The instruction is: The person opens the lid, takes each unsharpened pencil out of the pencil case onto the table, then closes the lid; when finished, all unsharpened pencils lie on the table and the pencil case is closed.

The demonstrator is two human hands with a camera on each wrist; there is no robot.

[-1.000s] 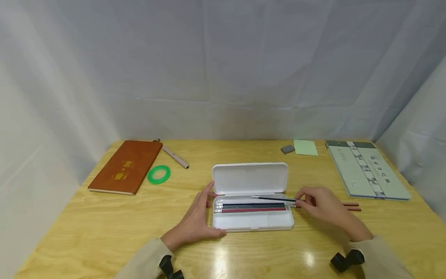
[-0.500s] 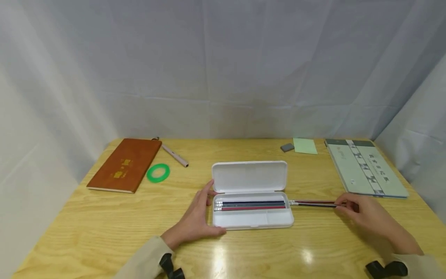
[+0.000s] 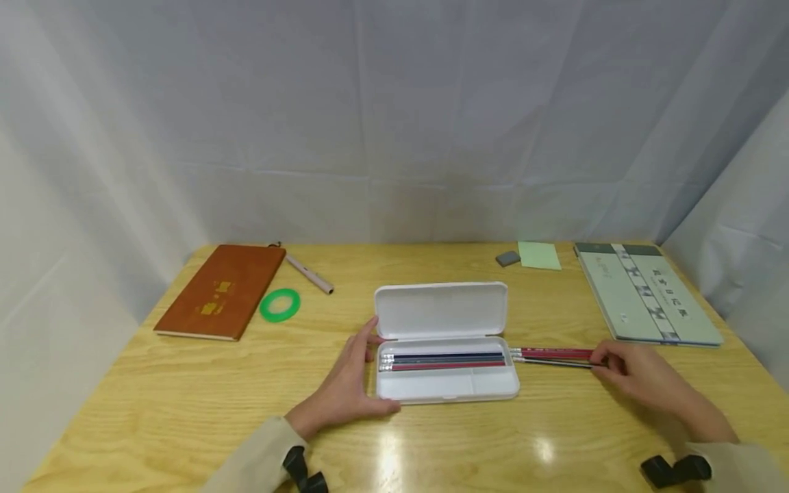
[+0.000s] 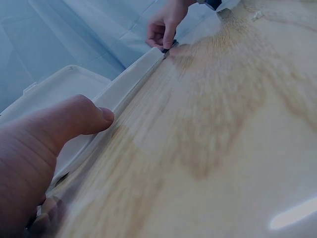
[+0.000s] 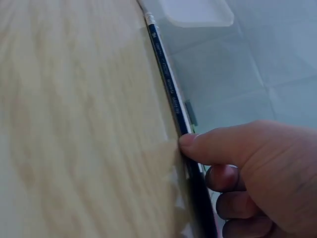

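In the head view, a white pencil case (image 3: 431, 389) lies on the table with its lid raised. Dark and red pencils (image 3: 448, 366) lie in its rear compartment, metal ends to the left. My left hand (image 3: 348, 390) holds the case's left end, thumb at the front edge and fingers behind. To the right of the case, my right hand (image 3: 641, 380) pinches a dark pencil (image 5: 168, 84) between thumb and fingers, close over the tabletop. Red pencils (image 3: 555, 353) lie right alongside it, their far ends hidden by that hand.
A brown notebook (image 3: 224, 291), a pen (image 3: 310, 275) and a green tape ring (image 3: 271, 316) lie on the left. Behind the case are a grey eraser (image 3: 508, 259) and pale green sticky notes (image 3: 539, 255). A pale green notebook (image 3: 647, 294) lies at the right, beyond my right hand.
My right hand has carried the dark pencil from above the case rightward and down beside the red pencils on the table. My left hand stays at the case.
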